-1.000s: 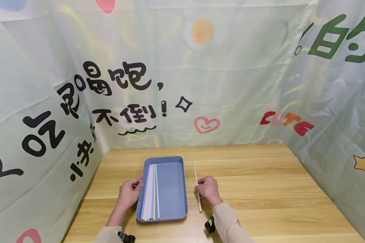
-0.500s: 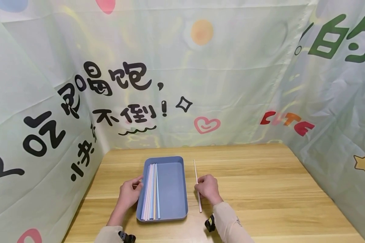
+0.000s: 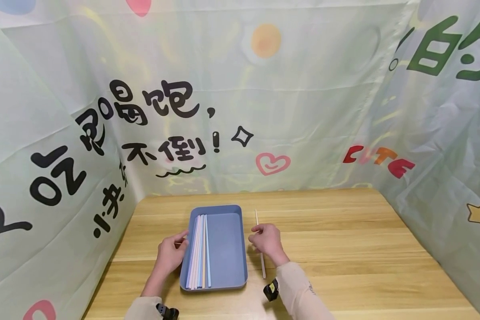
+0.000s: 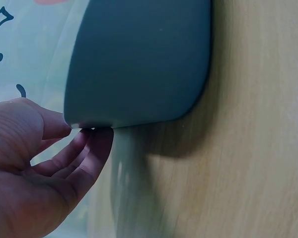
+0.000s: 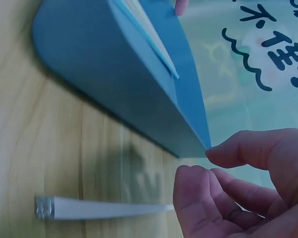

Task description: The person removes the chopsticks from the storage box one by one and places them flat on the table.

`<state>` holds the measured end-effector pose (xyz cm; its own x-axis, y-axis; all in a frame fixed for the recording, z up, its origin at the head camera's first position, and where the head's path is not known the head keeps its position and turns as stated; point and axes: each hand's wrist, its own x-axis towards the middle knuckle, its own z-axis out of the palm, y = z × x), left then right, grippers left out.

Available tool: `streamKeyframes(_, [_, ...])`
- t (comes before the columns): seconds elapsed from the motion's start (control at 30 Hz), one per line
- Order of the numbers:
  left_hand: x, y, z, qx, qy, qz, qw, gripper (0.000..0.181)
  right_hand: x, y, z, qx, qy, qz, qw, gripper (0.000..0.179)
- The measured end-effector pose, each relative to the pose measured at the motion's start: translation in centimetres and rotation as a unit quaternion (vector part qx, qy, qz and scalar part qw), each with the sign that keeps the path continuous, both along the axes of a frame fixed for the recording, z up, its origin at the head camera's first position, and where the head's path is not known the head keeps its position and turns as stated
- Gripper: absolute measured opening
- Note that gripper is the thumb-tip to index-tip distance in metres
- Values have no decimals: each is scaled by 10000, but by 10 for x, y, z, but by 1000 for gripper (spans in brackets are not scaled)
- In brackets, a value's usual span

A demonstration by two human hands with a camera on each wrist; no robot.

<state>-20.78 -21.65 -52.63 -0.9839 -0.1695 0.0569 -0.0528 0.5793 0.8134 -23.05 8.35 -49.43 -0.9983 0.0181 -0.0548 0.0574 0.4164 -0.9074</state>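
A blue-grey tray (image 3: pixel 228 249) stands on the wooden table, with several pastel chopsticks (image 3: pixel 198 253) lying side by side along its left part. My left hand (image 3: pixel 171 254) is at the tray's left side, and its fingertips touch the wall in the left wrist view. One pale chopstick (image 3: pixel 263 268) with a silvery end lies on the table to the right of the tray. Above that chopstick is my right hand (image 3: pixel 267 239), which hides its middle. In the right wrist view, the thumb and fingers of this hand (image 5: pixel 238 188) are apart and hold nothing.
The table (image 3: pixel 344 249) stretches to the right of the hands. Printed cloth (image 3: pixel 312 102) hangs behind the table and on both sides. Each wrist carries a small black camera, such as the right one (image 3: pixel 270 290).
My right hand has let go of the pale chopstick and shifted slightly forward and left. The chopstick lies almost where it was. My left hand has stayed at the tray.
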Motion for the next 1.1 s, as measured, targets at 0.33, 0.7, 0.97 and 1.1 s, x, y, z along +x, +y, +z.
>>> streamKeyframes(0.33, [1,0,0,5,-44,39,10000,38,2,-16,8,-404,-225,0,9989,30])
streamKeyframes(0.7, [-1,0,-2,105,-47,21,9999,38,1,-29,11,-509,-247,353,9978,37])
streamKeyframes(0.97, [0,0,0,84,-41,32,10000,38,3,-41,12,-665,-204,600,9958,37])
streamKeyframes(1.1, [0,0,-1,86,-13,13,10000,38,4,-47,10,-649,-175,706,9952,37])
